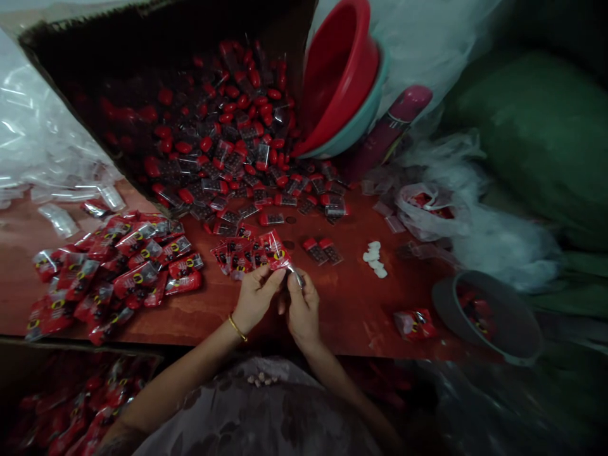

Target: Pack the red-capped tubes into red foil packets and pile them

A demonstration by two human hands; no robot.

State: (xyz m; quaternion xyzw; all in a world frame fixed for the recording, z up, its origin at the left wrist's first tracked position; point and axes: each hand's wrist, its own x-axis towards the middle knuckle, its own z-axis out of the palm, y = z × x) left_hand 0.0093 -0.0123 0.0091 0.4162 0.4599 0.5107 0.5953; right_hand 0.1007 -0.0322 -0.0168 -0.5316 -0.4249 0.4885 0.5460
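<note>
A small red printed packet [274, 249] is held up in front of me over the table. My left hand [255, 296] pinches its lower edge between thumb and fingers. My right hand [303, 311] is closed at the packet's clear end, near a small shiny piece [297, 276]; I cannot tell whether that is part of the packet. Just beyond my hands lies a small group of red packets [236, 255]. To their right are two small clear containers with red caps [323, 251], dark inside, and a little pile of white discs [375, 259].
A tipped cardboard box [57, 69] spills many red-capped containers [232, 152] onto the red-brown table [351, 316]. Filled packets [142, 266] are heaped at left. Red basin [368, 57], pink spray can [394, 123], plastic bags [427, 212] and grey bowl [515, 329] stand right.
</note>
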